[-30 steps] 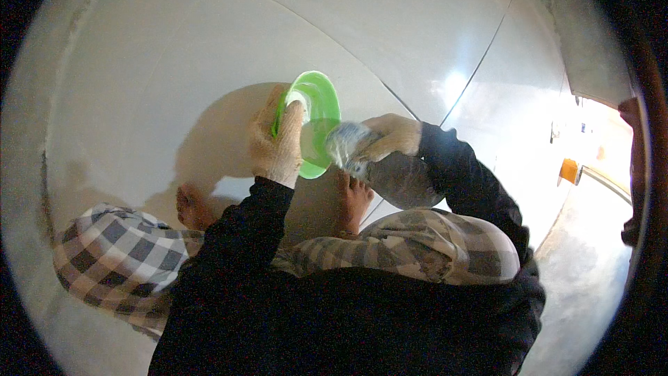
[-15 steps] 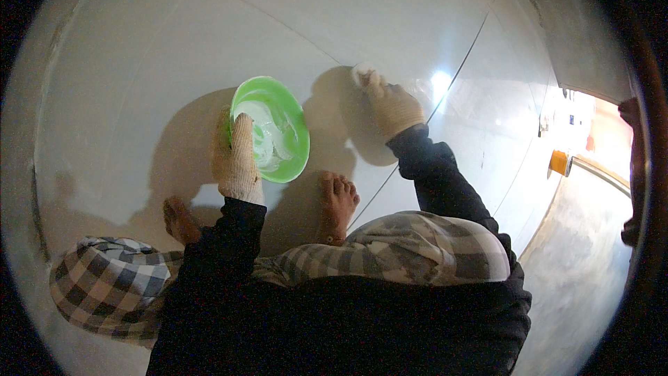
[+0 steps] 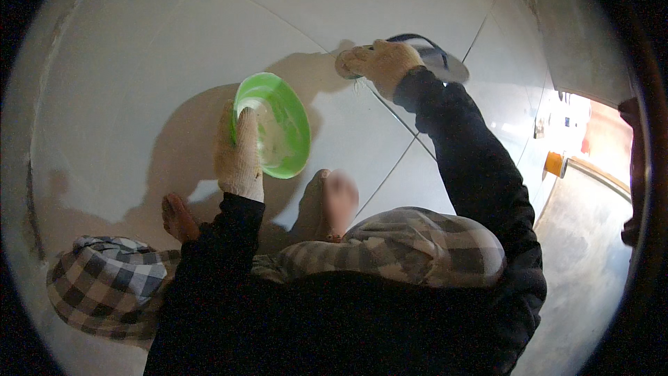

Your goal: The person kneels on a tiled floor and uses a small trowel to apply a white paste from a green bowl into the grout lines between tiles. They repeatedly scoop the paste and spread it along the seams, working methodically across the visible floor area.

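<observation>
My left hand (image 3: 240, 153), in a cream knitted glove, grips the near-left rim of a light green plastic bowl (image 3: 296, 125). The thumb reaches inside, and the bowl tilts toward me. Pale, whitish paste (image 3: 273, 141) coats its inside. Farther out to the right, my gloved right hand (image 3: 381, 64) is closed over a grey flip-flop (image 3: 452, 68) with a dark strap. The hand covers much of the sole, and the fingertips sit at its left end. A thin whitish strand shows just below these fingers.
Large pale floor tiles (image 3: 167, 35) with dark joints spread around me. My bare feet (image 3: 339, 202) are just below the bowl. A wall edge runs along the left. At the right stand an orange object (image 3: 555, 163) and a pale panel (image 3: 584, 237) beside a bright opening.
My right hand has moved farther away, and a flip-flop now shows in it. The white lump that was at its fingers is no longer visible. The left hand and bowl barely shifted.
</observation>
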Demonstrator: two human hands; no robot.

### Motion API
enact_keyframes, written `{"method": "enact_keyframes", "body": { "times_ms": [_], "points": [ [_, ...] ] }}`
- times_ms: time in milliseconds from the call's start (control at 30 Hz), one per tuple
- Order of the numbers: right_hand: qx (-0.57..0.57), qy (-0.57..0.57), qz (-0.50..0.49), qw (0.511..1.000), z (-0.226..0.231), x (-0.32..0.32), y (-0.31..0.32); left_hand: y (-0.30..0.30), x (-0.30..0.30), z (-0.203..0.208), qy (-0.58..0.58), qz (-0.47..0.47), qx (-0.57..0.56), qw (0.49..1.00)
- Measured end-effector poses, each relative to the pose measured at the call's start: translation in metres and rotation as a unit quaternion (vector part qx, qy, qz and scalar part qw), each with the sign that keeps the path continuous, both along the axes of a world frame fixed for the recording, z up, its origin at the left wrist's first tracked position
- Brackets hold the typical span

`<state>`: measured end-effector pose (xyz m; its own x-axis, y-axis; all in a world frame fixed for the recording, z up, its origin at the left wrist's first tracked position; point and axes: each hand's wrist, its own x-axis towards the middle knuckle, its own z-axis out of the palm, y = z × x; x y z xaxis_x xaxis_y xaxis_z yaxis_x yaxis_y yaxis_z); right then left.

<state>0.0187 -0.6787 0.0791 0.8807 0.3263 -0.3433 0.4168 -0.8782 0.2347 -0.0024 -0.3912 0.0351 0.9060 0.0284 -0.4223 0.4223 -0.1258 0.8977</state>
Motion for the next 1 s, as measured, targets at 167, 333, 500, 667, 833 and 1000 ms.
{"method": "enact_keyframes", "body": {
  "times_ms": [167, 333, 500, 667, 833, 1000],
  "points": [
    [-0.023, 0.124, -0.074, 0.989, -0.002, -0.039, -0.005, 0.003, 0.001, -0.005, 0.009, 0.011, -0.038, 0.999],
    [-0.001, 0.262, -0.155, 0.952, -0.003, -0.062, -0.032, -0.001, 0.004, -0.010, 0.000, 0.017, -0.046, 0.999],
    [0.070, 0.063, -0.253, 0.963, -0.023, -0.054, 0.007, -0.006, 0.000, -0.002, 0.016, 0.025, -0.035, 0.999],
    [0.033, 0.145, -0.236, 0.960, -0.017, -0.082, 0.036, 0.003, 0.008, -0.008, 0.043, 0.011, -0.052, 0.998],
    [0.120, 0.196, -0.204, 0.952, 0.033, -0.063, 0.031, 0.018, 0.028, -0.045, 0.078, -0.036, -0.039, 0.996],
    [0.263, 0.035, 0.002, 0.964, 0.046, -0.038, 0.092, 0.018, 0.029, -0.065, 0.138, -0.062, -0.127, 0.980]
  ]
}}
